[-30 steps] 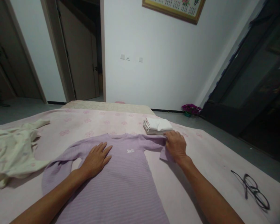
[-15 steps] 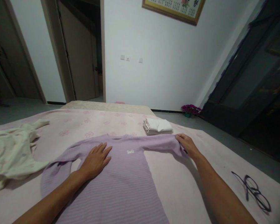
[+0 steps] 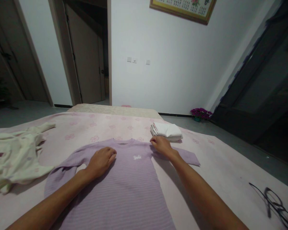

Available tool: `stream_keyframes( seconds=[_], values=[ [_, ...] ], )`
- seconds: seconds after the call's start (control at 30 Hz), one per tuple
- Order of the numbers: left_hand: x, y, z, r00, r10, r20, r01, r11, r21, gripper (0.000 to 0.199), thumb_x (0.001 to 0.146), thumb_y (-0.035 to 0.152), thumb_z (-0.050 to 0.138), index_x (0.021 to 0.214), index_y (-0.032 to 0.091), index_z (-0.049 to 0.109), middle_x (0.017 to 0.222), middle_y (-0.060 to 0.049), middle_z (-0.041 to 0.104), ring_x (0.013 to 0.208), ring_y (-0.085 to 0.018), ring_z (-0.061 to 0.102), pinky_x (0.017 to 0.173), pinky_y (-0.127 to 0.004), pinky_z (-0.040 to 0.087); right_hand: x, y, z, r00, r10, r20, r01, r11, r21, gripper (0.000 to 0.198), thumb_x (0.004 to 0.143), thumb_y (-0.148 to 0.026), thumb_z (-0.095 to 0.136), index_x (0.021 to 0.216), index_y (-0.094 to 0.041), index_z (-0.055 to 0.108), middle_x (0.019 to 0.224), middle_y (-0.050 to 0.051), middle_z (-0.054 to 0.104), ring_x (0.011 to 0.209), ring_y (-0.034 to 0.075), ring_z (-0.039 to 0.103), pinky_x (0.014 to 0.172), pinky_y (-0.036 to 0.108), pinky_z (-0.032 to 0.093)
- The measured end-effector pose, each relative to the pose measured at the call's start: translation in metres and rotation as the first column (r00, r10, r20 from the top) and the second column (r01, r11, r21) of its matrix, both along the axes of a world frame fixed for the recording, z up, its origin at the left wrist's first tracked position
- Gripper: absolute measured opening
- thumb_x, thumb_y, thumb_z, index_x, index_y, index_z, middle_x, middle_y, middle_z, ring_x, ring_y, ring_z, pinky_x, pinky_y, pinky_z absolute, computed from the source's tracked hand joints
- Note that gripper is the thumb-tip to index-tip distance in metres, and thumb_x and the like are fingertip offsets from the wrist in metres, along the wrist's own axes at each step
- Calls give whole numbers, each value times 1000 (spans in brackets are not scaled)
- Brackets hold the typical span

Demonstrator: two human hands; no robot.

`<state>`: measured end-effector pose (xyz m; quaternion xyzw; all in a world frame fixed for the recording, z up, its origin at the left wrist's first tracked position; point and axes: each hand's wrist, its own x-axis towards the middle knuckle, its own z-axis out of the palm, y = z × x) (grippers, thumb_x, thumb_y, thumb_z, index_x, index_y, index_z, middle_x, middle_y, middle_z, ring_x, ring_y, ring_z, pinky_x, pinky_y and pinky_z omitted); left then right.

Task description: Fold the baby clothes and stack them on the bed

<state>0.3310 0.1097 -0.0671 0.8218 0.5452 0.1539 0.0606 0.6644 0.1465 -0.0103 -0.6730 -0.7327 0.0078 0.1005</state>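
Note:
A lilac ribbed long-sleeved shirt [image 3: 129, 185] lies face up in front of me, with a small white emblem on its chest. My left hand [image 3: 102, 160] rests on the chest beside the neckline, fingers curled together against the fabric; their tips are partly hidden. At the shoulder seam on the other side, my right hand [image 3: 161, 145] pinches the cloth between thumb and fingers. The sleeve on that side stretches out past my wrist and lies flat. The opposite sleeve is bent and bunched beside my left forearm.
Folded white cloths [image 3: 169, 130] are stacked just behind the right shoulder of the shirt. A cream garment [image 3: 19, 156] lies crumpled on the left. Black glasses [image 3: 275, 201] rest at the right on the pink flowered bed cover [image 3: 115, 126].
My right hand has let go of the sleeve's cuff end and moved left to the shoulder. My left hand's fingers, spread flat before, are now curled in. The view has turned slightly left.

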Motion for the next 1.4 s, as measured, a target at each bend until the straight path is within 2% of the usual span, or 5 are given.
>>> stream_keyframes(
  seconds=[0.33, 0.63, 0.9, 1.1, 1.4],
  values=[
    [-18, 80, 4, 935, 355, 30, -353, 935, -38, 40, 93, 33, 41, 123, 17, 62, 126, -14, 65, 112, -26, 63, 91, -35, 48, -82, 69, -22, 1000, -5, -14, 3, 989, -145, 24, 79, -42, 70, 93, -22, 74, 104, 9, 73, 93, 24, 67, 74, 30, 44],
    [-13, 83, -7, 909, 417, 7, -416, 908, 52, 36, 95, 29, 35, 118, 16, 60, 117, -16, 63, 95, -29, 67, 77, -40, 51, -81, 64, -47, 999, 11, -34, -8, 997, 79, 19, 97, -32, 50, 107, -22, 64, 116, 9, 64, 112, 23, 52, 92, 33, 36],
    [27, 57, -12, 997, 69, -31, -64, 986, 153, 50, 100, 38, 36, 145, 17, 46, 154, -13, 43, 138, -26, 43, 114, -37, 34, -75, 45, -45, 992, 45, -115, -33, 995, 99, 41, 103, -33, 33, 134, -18, 54, 136, 10, 59, 124, 21, 51, 104, 32, 35],
    [38, 44, -35, 987, -62, -146, 70, 996, 53, 62, 99, 52, 36, 150, 18, 41, 159, -17, 34, 148, -34, 28, 119, -50, 22, -35, -14, -48, 990, 90, -109, -86, 996, 34, 57, 103, -39, 26, 149, -6, 39, 156, 15, 37, 145, 24, 32, 119, 37, 22],
    [38, 38, -27, 987, -58, -152, 65, 997, 42, 59, 99, 47, 37, 151, 19, 41, 159, -17, 33, 148, -33, 26, 120, -48, 22, 92, -57, -77, 974, -172, 150, 188, 977, -99, 66, 102, -52, 20, 157, -15, 25, 164, 10, 18, 151, 26, 14, 121, 47, 12]
  ],
)
